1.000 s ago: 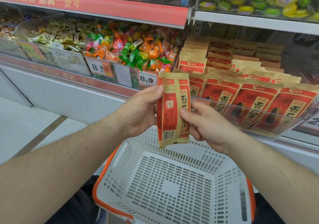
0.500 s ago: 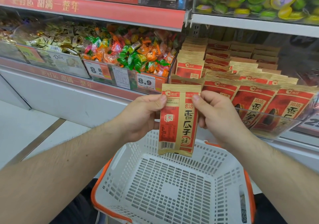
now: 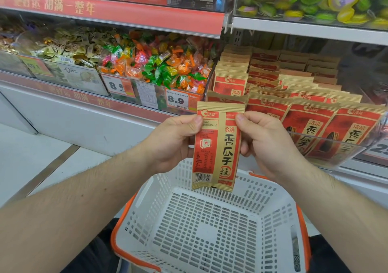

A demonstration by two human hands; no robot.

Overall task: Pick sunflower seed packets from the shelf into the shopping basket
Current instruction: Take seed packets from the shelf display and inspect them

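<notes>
**First packet in my hands, basket still bare**

I hold one sunflower seed packet [image 3: 216,146] upright between my two hands, its printed face turned toward me. My left hand [image 3: 172,142] pinches its upper left edge with the thumb on the front and the other fingers curled behind; my right hand [image 3: 266,144] pinches the upper right edge the same way. The packet hangs straight down from both grips, its bottom seam just above the far rim of the shopping basket [image 3: 212,237], which sits directly below my hands.

As far as I can see, nothing lies in the basket yet: its slotted white floor shows through bare. So I judge the task barely begun. This packet is off the shelf but not yet dropped, and the rest of the work is all ahead. The stock of matching packets [image 3: 294,104] stands in rows just beyond and to the right of my right hand, behind a clear shelf guard [image 3: 327,146].

Some things I cannot make out. My fingers behind the packet are hidden by it. The near edge of the basket is cut off at the bottom of the view, so I cannot check that corner or see what carries it. The back rows of packets fade into shadow under the upper shelf, and how many remain is unclear. To the left of my left hand, the wrapped candies [image 3: 159,66] play no part here.
</notes>
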